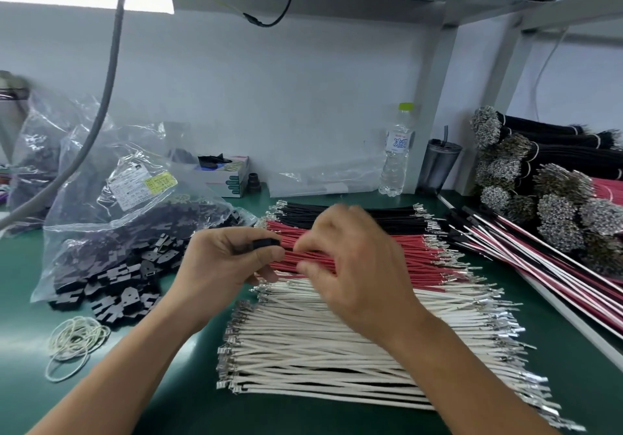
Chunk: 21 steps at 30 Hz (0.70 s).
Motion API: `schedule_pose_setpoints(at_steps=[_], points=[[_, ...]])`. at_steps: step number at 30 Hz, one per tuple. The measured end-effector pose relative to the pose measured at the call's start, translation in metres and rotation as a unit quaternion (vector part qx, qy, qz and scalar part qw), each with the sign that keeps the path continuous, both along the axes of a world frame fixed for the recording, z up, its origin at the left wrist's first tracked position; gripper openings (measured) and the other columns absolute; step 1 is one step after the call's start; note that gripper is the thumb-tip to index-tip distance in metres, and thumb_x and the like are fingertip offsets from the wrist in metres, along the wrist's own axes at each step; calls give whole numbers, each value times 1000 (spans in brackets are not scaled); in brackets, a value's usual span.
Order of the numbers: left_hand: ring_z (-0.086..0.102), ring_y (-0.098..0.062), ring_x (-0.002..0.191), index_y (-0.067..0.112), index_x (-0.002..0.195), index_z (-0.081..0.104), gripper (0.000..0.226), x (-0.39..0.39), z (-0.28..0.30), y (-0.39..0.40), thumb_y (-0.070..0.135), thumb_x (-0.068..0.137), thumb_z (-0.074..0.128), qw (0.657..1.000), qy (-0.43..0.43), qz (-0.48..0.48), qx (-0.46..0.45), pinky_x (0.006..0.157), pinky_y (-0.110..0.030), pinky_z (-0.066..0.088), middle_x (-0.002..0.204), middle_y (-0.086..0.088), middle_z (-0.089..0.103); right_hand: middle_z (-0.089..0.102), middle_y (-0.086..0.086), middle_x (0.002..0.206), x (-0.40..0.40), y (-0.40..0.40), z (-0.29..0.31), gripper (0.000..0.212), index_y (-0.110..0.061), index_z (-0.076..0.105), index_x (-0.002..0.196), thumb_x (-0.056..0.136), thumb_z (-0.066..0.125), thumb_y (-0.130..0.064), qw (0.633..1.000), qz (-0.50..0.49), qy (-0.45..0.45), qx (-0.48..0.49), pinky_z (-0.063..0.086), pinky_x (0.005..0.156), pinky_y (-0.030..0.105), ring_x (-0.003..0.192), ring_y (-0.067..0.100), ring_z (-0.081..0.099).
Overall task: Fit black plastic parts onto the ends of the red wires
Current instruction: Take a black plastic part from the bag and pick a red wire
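My left hand (222, 259) grips a small black plastic part (266, 244) between thumb and fingers. Just to its right, my right hand (354, 266) pinches a red wire (305, 257) whose end meets the black part. Both hands hover over a flat stack of red wires (421, 249) with metal terminals on the green mat. Loose black plastic parts (118, 286) spill from a clear bag (135, 212) at the left.
Black wires (387, 215) lie behind the red stack, white wires (337, 343) in front. Bundled finished cables (539, 259) and terminal bundles (556, 212) fill the right. Rubber bands (74, 340) lie front left. A water bottle (396, 155), a cup (438, 165) and a tissue box (229, 175) stand at the back.
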<state>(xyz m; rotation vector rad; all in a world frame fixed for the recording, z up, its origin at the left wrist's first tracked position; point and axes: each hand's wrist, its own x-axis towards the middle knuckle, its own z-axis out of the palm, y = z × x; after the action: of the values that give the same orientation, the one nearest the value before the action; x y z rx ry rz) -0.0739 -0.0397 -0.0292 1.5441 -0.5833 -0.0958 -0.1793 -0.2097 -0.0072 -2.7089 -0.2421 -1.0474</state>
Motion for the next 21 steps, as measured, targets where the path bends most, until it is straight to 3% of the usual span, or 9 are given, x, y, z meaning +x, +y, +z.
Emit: schedule_pose_setpoints(at_steps=[3,5,10,15,18,21], points=[[73,-20,58,13,86,84,16,3,-2,1,13,70,83,1000,25,4,-1,54,-25,59,75,-19,77,58,-18,92,-11,21,-16,23,-34,72,94,85,67,-55,987,42,155,-17,43,74,31,90,5,47],[74,-21,60,9,89,83,18,3,-4,0,4,72,83,999,46,-5,-1,55,-24,61,78,-21,77,60,-16,91,-12,26,-20,19,-33,74,92,86,69,-51,979,49,195,20,42,76,31,90,5,49],[77,-26,67,2,98,80,21,7,-5,2,-8,80,78,996,84,-16,-9,61,-29,65,84,-23,78,60,-16,91,-8,26,-14,12,-30,73,89,92,61,-34,978,63,196,27,39,74,27,86,2,53],[76,-24,65,4,95,81,20,10,-3,5,-8,80,77,994,106,-16,-27,56,-24,61,84,-24,78,62,-18,90,-5,15,0,11,-32,64,94,99,54,-32,975,64,199,75,48,77,29,82,1,56],[78,-27,69,5,91,82,19,10,-1,7,-1,72,80,990,131,-24,-48,55,-23,60,87,-24,78,60,-20,84,1,-5,15,11,-34,66,90,97,59,-29,981,36,139,128,47,69,23,80,0,56],[79,-28,72,9,91,83,23,9,0,8,6,68,82,989,129,-41,-55,57,-23,61,89,-23,78,58,-19,82,7,-15,15,13,-35,65,78,90,65,-31,990,-15,85,110,48,68,23,81,1,57]])
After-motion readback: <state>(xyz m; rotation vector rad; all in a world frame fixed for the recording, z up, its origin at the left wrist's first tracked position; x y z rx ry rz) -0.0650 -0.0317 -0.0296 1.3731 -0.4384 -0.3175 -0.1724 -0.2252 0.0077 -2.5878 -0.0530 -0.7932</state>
